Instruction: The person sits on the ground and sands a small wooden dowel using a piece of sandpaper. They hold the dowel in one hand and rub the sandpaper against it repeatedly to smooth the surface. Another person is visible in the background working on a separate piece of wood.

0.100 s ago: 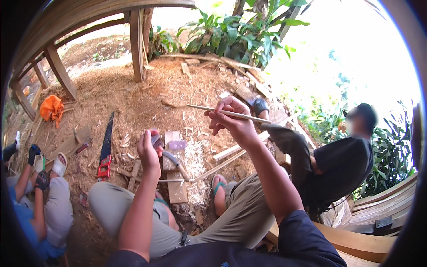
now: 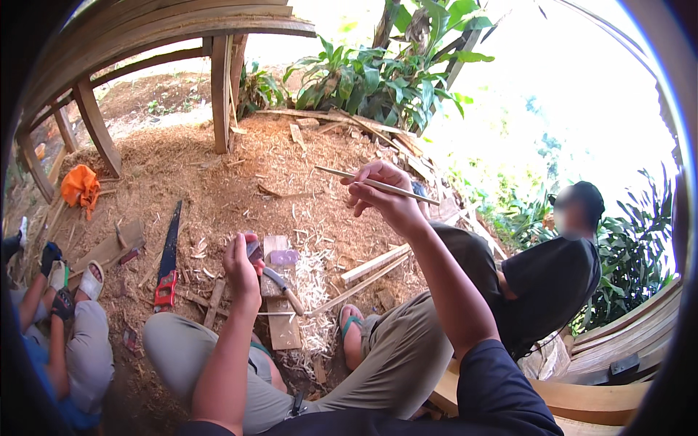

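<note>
Note, far left on the chip-strewn ground (image 2: pixel 160 171), an orange cloth (image 2: pixel 80 187), then a red-handled saw (image 2: pixel 170 251). Holding a small dark object (image 2: pixel 254 252) in the curled left hand (image 2: pixel 241 265), beside the plank's (image 2: pixel 285 336) left edge. Find a purple block (image 2: pixel 284 257) toward its far end, a curved knife (image 2: pixel 293 299) by its right edge. Pinching a thin stick (image 2: pixel 418 197) in the right hand (image 2: pixel 382 190), raised, beyond that right edge.

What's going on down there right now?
The person's right hand holds a thin stick up in the air, and the left hand holds a small dark object, too unclear to name. Below, a curved knife lies over a wooden board beside pale shavings. A red-handled saw lies off to the left; a co-worker sits to the right.
</note>
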`<state>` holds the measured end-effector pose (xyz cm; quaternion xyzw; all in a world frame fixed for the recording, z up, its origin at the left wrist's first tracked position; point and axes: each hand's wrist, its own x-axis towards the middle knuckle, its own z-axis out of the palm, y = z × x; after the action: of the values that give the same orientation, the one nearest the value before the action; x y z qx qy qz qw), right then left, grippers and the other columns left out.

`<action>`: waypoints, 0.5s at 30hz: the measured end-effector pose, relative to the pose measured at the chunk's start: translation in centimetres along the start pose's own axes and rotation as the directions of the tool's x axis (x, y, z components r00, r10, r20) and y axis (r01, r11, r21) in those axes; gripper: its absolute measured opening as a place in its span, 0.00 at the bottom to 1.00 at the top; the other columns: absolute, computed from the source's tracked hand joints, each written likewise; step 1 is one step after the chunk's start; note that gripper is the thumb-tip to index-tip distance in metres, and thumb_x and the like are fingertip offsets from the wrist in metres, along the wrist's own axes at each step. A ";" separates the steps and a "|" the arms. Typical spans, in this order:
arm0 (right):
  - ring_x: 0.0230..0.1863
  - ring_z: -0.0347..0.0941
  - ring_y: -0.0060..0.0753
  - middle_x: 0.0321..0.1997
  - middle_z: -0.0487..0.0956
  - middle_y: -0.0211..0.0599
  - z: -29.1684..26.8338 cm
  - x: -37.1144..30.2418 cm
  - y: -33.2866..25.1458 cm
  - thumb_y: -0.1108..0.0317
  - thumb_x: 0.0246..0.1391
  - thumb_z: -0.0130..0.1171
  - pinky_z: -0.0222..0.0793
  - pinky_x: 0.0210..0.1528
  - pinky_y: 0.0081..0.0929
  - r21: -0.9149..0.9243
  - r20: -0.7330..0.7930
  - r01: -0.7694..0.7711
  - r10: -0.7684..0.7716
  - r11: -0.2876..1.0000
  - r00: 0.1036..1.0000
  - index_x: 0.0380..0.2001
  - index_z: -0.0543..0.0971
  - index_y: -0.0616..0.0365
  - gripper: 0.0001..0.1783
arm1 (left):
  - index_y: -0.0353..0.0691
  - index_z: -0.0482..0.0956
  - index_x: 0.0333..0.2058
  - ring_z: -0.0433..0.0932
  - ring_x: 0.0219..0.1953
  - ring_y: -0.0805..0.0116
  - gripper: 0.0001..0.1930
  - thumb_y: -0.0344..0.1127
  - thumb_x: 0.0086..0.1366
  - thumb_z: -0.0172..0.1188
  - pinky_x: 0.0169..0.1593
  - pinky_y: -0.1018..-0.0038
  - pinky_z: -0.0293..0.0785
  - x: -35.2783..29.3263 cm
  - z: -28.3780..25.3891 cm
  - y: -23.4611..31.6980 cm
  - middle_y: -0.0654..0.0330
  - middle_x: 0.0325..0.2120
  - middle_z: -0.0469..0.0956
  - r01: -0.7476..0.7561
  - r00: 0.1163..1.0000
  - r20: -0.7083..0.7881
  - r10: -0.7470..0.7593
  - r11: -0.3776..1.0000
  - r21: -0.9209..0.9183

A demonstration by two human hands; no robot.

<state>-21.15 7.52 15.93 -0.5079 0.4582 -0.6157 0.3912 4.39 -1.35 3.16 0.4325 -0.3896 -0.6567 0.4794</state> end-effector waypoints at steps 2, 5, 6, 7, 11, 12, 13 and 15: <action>0.35 0.81 0.28 0.46 0.80 0.46 -1.1 1.0 -1.2 0.73 0.56 0.63 0.81 0.29 0.24 0.017 -0.016 0.005 -0.005 1.000 1.000 0.40 0.73 0.58 0.11 | 0.40 0.76 0.35 0.67 0.16 0.80 0.17 0.46 0.73 0.45 0.18 0.83 0.60 -0.2 -0.1 0.5 0.65 0.24 0.73 0.004 1.000 0.028 -0.004 1.000 -0.010; 0.39 0.80 0.27 0.49 0.79 0.45 -3.1 1.5 -1.0 0.77 0.56 0.62 0.81 0.32 0.24 0.077 -0.050 0.010 -0.006 0.997 0.999 0.46 0.74 0.58 0.15 | 0.40 0.76 0.35 0.67 0.16 0.81 0.17 0.46 0.73 0.45 0.18 0.83 0.60 -0.3 0.1 0.9 0.65 0.25 0.73 0.008 1.000 0.020 -0.007 1.000 -0.006; 0.39 0.80 0.27 0.50 0.79 0.45 -3.6 1.6 -1.0 0.77 0.55 0.62 0.81 0.33 0.24 0.095 -0.068 0.013 -0.007 0.995 0.998 0.47 0.74 0.58 0.16 | 0.40 0.76 0.35 0.67 0.16 0.81 0.17 0.46 0.73 0.45 0.18 0.83 0.60 -0.3 0.3 0.9 0.65 0.25 0.73 0.015 1.000 0.005 -0.014 1.000 -0.015; 0.40 0.80 0.27 0.52 0.78 0.45 -4.1 1.6 -0.4 0.78 0.55 0.62 0.81 0.34 0.23 0.120 -0.073 0.006 0.003 0.993 0.997 0.51 0.73 0.57 0.19 | 0.41 0.76 0.35 0.67 0.16 0.81 0.17 0.47 0.73 0.46 0.19 0.83 0.60 -0.3 0.1 0.9 0.66 0.24 0.73 0.024 1.000 -0.012 -0.024 1.000 -0.009; 0.41 0.80 0.27 0.53 0.77 0.46 -5.4 1.9 1.7 0.76 0.55 0.63 0.80 0.35 0.23 0.135 -0.070 -0.013 0.022 0.991 0.997 0.53 0.73 0.57 0.21 | 0.41 0.76 0.34 0.67 0.16 0.81 0.17 0.47 0.73 0.46 0.19 0.83 0.60 0.1 0.0 0.2 0.67 0.23 0.73 0.024 0.999 -0.025 -0.025 1.000 -0.007; 0.41 0.80 0.27 0.53 0.78 0.45 -5.7 1.9 1.8 0.76 0.54 0.64 0.79 0.35 0.23 0.076 -0.062 -0.022 0.027 0.997 0.998 0.53 0.73 0.58 0.23 | 0.41 0.76 0.34 0.67 0.16 0.81 0.17 0.47 0.73 0.46 0.19 0.83 0.60 0.2 0.0 -0.1 0.67 0.23 0.73 0.023 0.999 -0.023 -0.023 1.000 -0.009; 0.41 0.81 0.29 0.53 0.78 0.47 -5.7 1.9 2.2 0.76 0.54 0.63 0.80 0.35 0.24 0.071 -0.056 -0.029 0.033 0.997 0.998 0.53 0.72 0.59 0.23 | 0.41 0.76 0.34 0.67 0.16 0.81 0.17 0.47 0.73 0.46 0.18 0.83 0.60 0.3 0.0 -0.3 0.67 0.22 0.72 0.024 0.999 -0.024 -0.024 1.000 -0.003; 0.41 0.81 0.30 0.54 0.77 0.50 -5.8 1.6 2.5 0.75 0.53 0.64 0.81 0.36 0.24 0.072 -0.054 -0.062 0.066 0.995 0.996 0.54 0.71 0.60 0.25 | 0.41 0.75 0.34 0.66 0.16 0.81 0.17 0.46 0.73 0.46 0.18 0.83 0.60 0.4 0.3 -0.6 0.67 0.22 0.72 0.037 0.999 -0.004 -0.037 0.999 -0.001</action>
<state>-27.12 6.30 13.63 -0.4613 0.4631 -0.6328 0.4151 3.84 -1.54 2.63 0.4408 -0.3803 -0.6648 0.4680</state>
